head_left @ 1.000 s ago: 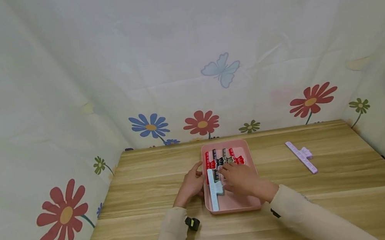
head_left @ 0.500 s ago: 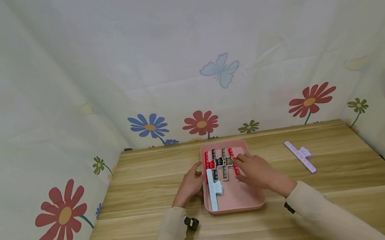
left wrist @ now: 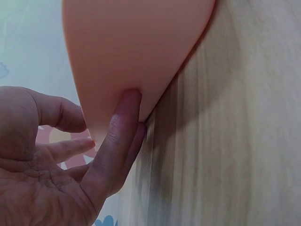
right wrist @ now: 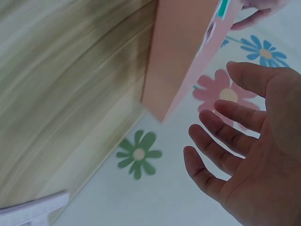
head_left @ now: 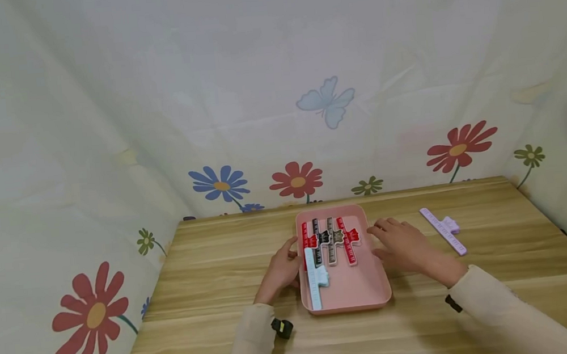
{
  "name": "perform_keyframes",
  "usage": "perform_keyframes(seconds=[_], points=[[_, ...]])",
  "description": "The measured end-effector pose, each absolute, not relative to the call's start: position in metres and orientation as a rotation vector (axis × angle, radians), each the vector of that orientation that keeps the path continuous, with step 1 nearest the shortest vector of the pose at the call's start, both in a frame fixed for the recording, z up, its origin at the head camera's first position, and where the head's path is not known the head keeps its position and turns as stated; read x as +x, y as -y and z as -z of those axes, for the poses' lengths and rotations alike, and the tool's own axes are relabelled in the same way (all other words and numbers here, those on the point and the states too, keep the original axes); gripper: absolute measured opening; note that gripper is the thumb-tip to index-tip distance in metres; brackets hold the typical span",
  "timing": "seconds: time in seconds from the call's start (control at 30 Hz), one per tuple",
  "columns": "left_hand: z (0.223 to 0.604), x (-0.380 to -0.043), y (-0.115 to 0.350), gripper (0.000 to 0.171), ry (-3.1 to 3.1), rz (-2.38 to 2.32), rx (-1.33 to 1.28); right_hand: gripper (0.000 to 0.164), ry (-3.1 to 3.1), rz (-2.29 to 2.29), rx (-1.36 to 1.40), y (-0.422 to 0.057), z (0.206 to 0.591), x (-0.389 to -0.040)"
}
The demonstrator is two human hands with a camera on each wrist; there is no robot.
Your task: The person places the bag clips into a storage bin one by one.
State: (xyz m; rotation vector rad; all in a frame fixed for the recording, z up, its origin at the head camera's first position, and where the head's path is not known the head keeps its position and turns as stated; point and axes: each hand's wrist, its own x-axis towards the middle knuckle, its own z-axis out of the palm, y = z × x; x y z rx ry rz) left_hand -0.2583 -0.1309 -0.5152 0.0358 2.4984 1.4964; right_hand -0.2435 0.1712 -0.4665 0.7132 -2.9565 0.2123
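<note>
A pink tray (head_left: 356,292) holds several long clips with a piano-key pattern. A red clip (head_left: 305,229), a black clip (head_left: 319,256), a grey-brown clip (head_left: 332,252) and another red clip (head_left: 350,250) stand side by side toward its far end. Lower left in the tray, a light-blue clip (head_left: 315,288) overlaps the first red one. My left hand (head_left: 283,269) rests against the tray's left side; in the left wrist view one finger (left wrist: 124,113) lies along the outer wall. Beside the right rim is my right hand (head_left: 405,245), fingers loosely spread and holding nothing.
On the wooden table (head_left: 220,263), a lavender clip (head_left: 444,233) lies slanted to the right of the tray, past my right hand. A white curtain (head_left: 237,119) printed with flowers and butterflies stands along the table's back and sides.
My right hand has moved right, from over the clips in the tray to beside its right rim, uncovering the grey-brown clip and right-hand red clip. The left hand has stayed at the tray's side.
</note>
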Motion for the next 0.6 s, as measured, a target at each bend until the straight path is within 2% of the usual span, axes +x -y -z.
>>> perform_keyframes(seconds=[0.6], points=[[0.515, -0.26, 0.13, 0.058, -2.496, -1.484, 0.023, 0.048, 2.882, -0.217, 0.644, -0.24, 0.47, -0.239]])
